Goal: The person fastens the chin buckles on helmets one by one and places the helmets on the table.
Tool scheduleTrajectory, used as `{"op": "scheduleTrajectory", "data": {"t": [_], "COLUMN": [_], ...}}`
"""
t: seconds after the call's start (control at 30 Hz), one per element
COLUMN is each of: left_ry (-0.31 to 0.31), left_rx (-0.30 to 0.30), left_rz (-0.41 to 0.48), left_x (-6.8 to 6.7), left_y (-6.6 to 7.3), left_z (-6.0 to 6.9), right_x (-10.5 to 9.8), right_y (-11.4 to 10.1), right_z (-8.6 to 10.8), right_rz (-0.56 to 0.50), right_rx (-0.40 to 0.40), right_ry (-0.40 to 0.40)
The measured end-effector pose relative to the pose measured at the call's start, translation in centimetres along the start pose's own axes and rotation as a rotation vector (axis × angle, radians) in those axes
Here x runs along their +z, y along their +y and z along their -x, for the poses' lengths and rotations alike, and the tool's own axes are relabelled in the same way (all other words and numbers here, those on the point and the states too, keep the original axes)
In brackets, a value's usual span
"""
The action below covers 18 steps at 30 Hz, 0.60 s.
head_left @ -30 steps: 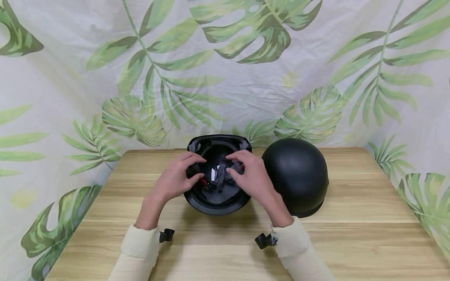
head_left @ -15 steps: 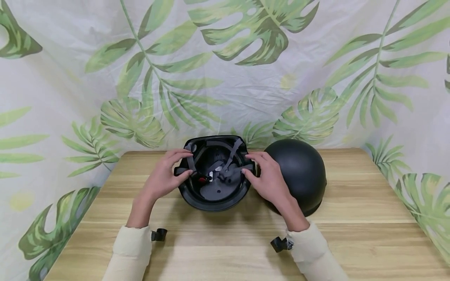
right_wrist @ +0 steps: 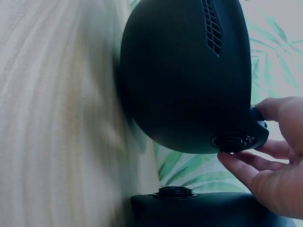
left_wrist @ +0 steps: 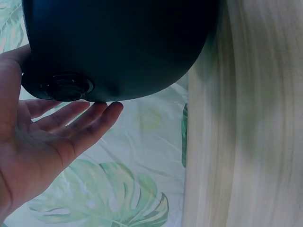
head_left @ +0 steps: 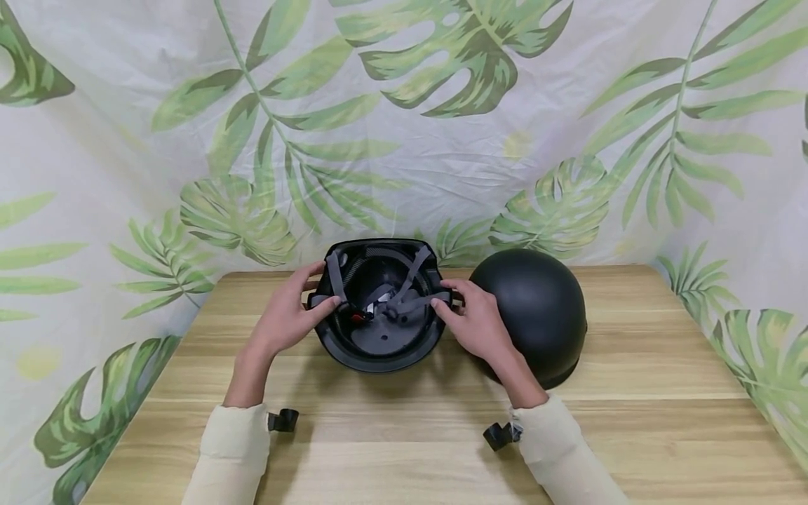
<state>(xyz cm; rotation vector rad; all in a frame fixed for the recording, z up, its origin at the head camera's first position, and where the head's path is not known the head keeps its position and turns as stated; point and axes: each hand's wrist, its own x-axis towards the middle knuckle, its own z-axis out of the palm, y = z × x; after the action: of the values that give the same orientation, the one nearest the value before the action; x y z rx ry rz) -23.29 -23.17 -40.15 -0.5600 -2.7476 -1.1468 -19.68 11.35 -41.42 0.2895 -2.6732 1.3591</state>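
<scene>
A black helmet (head_left: 379,363) lies upside down on the table, its hollow facing up. Grey chin straps (head_left: 413,279) cross the inside, and a small red piece (head_left: 358,318) shows near the left wall. My left hand (head_left: 285,312) grips the left rim, thumb on the edge and fingers against the outer shell (left_wrist: 118,52). At the opposite side, the right hand (head_left: 477,321) pinches the rim between thumb and fingers, close to a round side fitting (right_wrist: 232,141). In the right wrist view, a vent grille (right_wrist: 212,28) marks the shell.
A second black helmet (head_left: 532,308) sits dome up just right of the right hand, with part of it visible at the bottom of the right wrist view. Wooden table (head_left: 391,456) spreads beneath everything. Behind its far edge hangs a leaf-patterned cloth (head_left: 442,182).
Both hands have come out of the helmet's hollow and spread apart to its two side rims. The straps now lie farther outward, and the helmet has shifted slightly left and back.
</scene>
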Motion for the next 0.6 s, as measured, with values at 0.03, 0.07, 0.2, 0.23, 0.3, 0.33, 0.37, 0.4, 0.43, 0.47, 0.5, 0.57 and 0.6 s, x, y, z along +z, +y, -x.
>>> {"op": "scheduleTrajectory", "data": {"t": [0.03, 0.07, 0.2, 0.23, 0.3, 0.33, 0.37, 0.4, 0.43, 0.47, 0.5, 0.57, 0.6], "left_ry": [0.003, 0.006, 0.009, 0.01, 0.009, 0.011, 0.014, 0.018, 0.02, 0.024, 0.026, 0.031, 0.028], "left_rx": [-0.004, -0.009, -0.01, -0.009, -0.008, -0.006, -0.003, 0.002, 0.006, 0.016, 0.032, 0.077, 0.102], "left_rz": [0.002, 0.004, 0.029, 0.042, 0.073, 0.089, 0.105, 0.122, 0.141, 0.159, 0.182, 0.236, 0.266], "left_x": [-0.1, -0.2, -0.8, -0.9, -1.1, -1.2, -1.3, -1.3, -1.4, -1.5, -1.6, -1.8, -2.0], "left_y": [0.0, 0.1, 0.1, 0.1, 0.1, 0.1, 0.1, 0.1, 0.1, 0.1, 0.2, 0.1, 0.0], "left_z": [0.0, 0.1, 0.2, 0.2, 0.3, 0.4, 0.4, 0.4, 0.5, 0.6, 0.6, 0.8, 0.9], "right_x": [0.1, 0.3, 0.9, 1.1, 1.5, 1.7, 1.8, 2.0, 2.2, 2.4, 2.6, 2.9, 3.0], "right_y": [0.0, 0.1, 0.3, 0.4, 0.5, 0.6, 0.6, 0.7, 0.8, 0.9, 0.9, 1.2, 1.3], "right_z": [0.0, -0.1, -0.2, -0.2, -0.2, -0.2, -0.3, -0.3, -0.3, -0.3, -0.3, -0.3, -0.3], "right_rz": [-0.015, -0.029, -0.07, -0.076, -0.093, -0.102, -0.113, -0.119, -0.124, -0.13, -0.132, -0.125, -0.123], "right_rx": [0.007, 0.015, 0.027, 0.028, 0.025, 0.024, 0.023, 0.022, 0.02, 0.016, 0.016, 0.011, 0.007], "right_ry": [-0.003, -0.006, -0.007, -0.005, -0.003, -0.003, -0.002, -0.003, -0.004, -0.006, -0.007, -0.01, -0.015]}}
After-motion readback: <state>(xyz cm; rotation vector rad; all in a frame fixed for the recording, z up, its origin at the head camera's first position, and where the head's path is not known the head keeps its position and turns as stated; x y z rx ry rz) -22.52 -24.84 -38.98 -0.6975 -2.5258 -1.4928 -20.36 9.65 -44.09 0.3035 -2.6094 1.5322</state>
